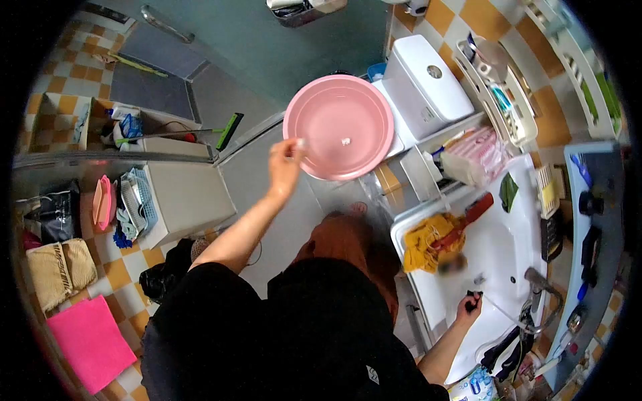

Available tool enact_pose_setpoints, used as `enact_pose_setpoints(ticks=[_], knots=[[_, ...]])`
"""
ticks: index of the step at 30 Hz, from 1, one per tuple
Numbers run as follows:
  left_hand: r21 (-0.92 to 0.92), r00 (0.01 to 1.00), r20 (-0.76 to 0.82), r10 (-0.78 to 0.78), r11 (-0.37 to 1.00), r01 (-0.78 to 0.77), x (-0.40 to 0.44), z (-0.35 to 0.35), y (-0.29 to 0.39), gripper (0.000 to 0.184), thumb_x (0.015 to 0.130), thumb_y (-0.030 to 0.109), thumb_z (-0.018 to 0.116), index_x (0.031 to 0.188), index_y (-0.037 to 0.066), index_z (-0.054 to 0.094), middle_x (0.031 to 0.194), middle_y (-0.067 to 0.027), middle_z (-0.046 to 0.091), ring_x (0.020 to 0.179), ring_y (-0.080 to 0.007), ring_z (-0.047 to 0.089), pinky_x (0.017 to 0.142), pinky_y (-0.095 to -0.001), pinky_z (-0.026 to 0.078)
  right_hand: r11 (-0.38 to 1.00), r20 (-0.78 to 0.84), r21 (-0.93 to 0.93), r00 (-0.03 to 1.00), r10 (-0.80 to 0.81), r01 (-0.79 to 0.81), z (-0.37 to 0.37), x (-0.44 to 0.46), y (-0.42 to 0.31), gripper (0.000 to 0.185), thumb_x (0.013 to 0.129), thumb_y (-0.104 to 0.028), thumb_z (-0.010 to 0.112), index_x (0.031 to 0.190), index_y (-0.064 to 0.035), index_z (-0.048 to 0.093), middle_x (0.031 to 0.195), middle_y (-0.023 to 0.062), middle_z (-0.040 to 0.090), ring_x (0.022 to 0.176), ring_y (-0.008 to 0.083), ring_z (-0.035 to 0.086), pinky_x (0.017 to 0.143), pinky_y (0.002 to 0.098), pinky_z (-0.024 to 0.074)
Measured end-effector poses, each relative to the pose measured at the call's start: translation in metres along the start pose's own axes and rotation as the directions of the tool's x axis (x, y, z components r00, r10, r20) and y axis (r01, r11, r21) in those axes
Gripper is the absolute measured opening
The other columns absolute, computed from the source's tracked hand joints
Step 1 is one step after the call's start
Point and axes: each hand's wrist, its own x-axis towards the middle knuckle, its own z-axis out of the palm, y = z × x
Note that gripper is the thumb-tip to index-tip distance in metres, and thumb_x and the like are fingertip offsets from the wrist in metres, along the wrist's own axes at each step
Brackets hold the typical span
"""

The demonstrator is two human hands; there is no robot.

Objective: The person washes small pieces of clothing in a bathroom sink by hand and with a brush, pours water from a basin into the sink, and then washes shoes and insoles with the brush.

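Note:
My left hand (284,167) is raised at the near left rim of a pink basin (338,100). Its fingers are pinched on a small white piece (301,143), too small to name. Another small white lump (346,142) lies on the basin's bottom. Over the white washbasin (495,250), my right hand (469,309) is closed around a black nozzle-like piece (474,300). A thin grey hose (505,314) runs from there toward the metal faucet (545,284). Yellow cloth (424,242) and a red-handled brush (478,208) lie at the washbasin's left side.
The basin stands on the white toilet (428,80). A wall rack (498,93) holds a cup and small items above it. A blue-framed shelf (588,234) borders the washbasin on the right. A white cabinet (184,197) and a pink mat (92,344) are at left.

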Motion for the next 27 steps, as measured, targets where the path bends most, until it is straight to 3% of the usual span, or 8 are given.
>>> enact_pose_setpoints(ticks=[2, 4, 8, 16, 19, 21, 23, 27], knots=[[-0.246, 0.917, -0.035, -0.397, 0.893, 0.377, 0.053, -0.014, -0.033, 0.016, 0.095, 0.02, 0.067, 0.107, 0.009, 0.066, 0.086, 0.0003, 0.06, 0.082, -0.0113, 0.059, 0.068, -0.027, 0.048, 0.994, 0.108, -0.06, 0.99, 0.095, -0.089, -0.007, 0.0, 0.001, 0.012, 0.1, -0.02, 0.059, 0.098, -0.0084, 0.059, 0.075, 0.0025, 0.055, 0.055, 0.0087, 0.045, 0.043, 0.0198, 0.0383], [-0.396, 0.824, -0.031, -0.566, 0.764, 0.51, 0.102, -0.023, -0.051, 0.016, 0.094, 0.02, 0.068, 0.107, 0.01, 0.066, 0.081, 0.002, 0.06, 0.075, -0.0104, 0.059, 0.066, -0.0258, 0.047, 0.972, -0.163, -0.235, 0.986, -0.019, -0.021, 0.008, -0.015, 0.018, 0.02, 0.101, -0.031, 0.058, 0.088, -0.0148, 0.056, 0.064, -0.0016, 0.047, 0.047, 0.0084, 0.033, 0.038, 0.0219, 0.0294], [-0.577, 0.795, 0.157, -0.585, 0.599, 0.555, 0.191, 0.001, -0.091, 0.016, 0.092, 0.018, 0.069, 0.105, 0.009, 0.065, 0.078, 0.0019, 0.061, 0.068, -0.0092, 0.057, 0.062, -0.024, 0.048, 0.866, -0.542, -0.491, 0.813, -0.214, -0.099, 0.014, -0.026, 0.044, 0.038, 0.1, -0.052, 0.051, 0.075, -0.0224, 0.05, 0.053, -0.0059, 0.035, 0.04, 0.0103, 0.023, 0.035, 0.0245, 0.0217], [-0.429, 0.837, 0.23, -0.497, 0.72, 0.545, 0.361, 0.079, -0.151, 0.029, 0.089, 0.02, 0.072, 0.114, 0.007, 0.065, 0.083, -0.0012, 0.066, 0.076, -0.0161, 0.063, 0.069, -0.0292, 0.052, 0.728, -0.481, -0.678, 0.69, -0.542, 0.099, 0.036, -0.049, 0.101, 0.041, 0.099, -0.056, 0.047, 0.082, -0.0195, 0.041, 0.054, -0.0026, 0.035, 0.04, 0.0118, 0.031, 0.035, 0.0231, 0.0241], [-0.446, 0.827, -0.024, -0.561, 0.746, 0.494, 0.348, 0.089, -0.095, 0.064, 0.09, 0.018, 0.07, 0.147, 0.009, 0.044, 0.105, -0.0069, 0.069, 0.077, -0.0234, 0.065, 0.069, -0.0364, 0.052, 0.729, -0.497, -0.682, 0.693, -0.521, 0.059, 0.04, -0.055, 0.104, 0.043, 0.098, -0.058, 0.048, 0.083, -0.0187, 0.041, 0.053, -0.0001, 0.037, 0.04, 0.0118, 0.034, 0.034, 0.0235, 0.0262], [-0.21, 0.952, -0.033, -0.303, 0.934, 0.29, 0.318, 0.1, -0.104, 0.052, 0.09, 0.018, 0.068, 0.138, 0.005, 0.053, 0.115, -0.0158, 0.068, 0.093, -0.0288, 0.067, 0.081, -0.0373, 0.052, 0.694, -0.478, -0.718, 0.689, -0.545, 0.051, 0.051, -0.06, 0.115, 0.042, 0.099, -0.057, 0.049, 0.083, -0.0191, 0.042, 0.054, 0.0, 0.039, 0.04, 0.0121, 0.037, 0.034, 0.0234, 0.0272], [0.234, 0.985, 0.16, 0.065, 0.967, -0.102, 0.282, 0.111, -0.137, 0.047, 0.089, 0.018, 0.068, 0.134, 0.006, 0.058, 0.117, -0.0192, 0.066, 0.099, -0.0291, 0.067, 0.085, -0.0349, 0.051, 0.681, -0.44, -0.725, 0.693, -0.572, 0.101, 0.046, -0.057, 0.114, 0.04, 0.099, -0.055, 0.052, 0.085, -0.0188, 0.041, 0.056, -0.0005, 0.039, 0.041, 0.0118, 0.037, 0.033, 0.0227, 0.0274], [0.496, 0.624, 0.769, -0.137, 0.743, -0.449, 0.17, 0.157, -0.191, 0.043, 0.087, 0.014, 0.067, 0.129, 0.016, 0.062, 0.141, -0.0151, 0.055, 0.121, -0.0319, 0.057, 0.096, -0.0401, 0.052, 0.677, -0.407, -0.728, 0.727, -0.552, 0.107, 0.058, -0.065, 0.124, 0.038, 0.098, -0.056, 0.05, 0.087, -0.0207, 0.043, 0.057, -0.0014, 0.043, 0.042, 0.0106, 0.037, 0.035, 0.0213, 0.0284]])
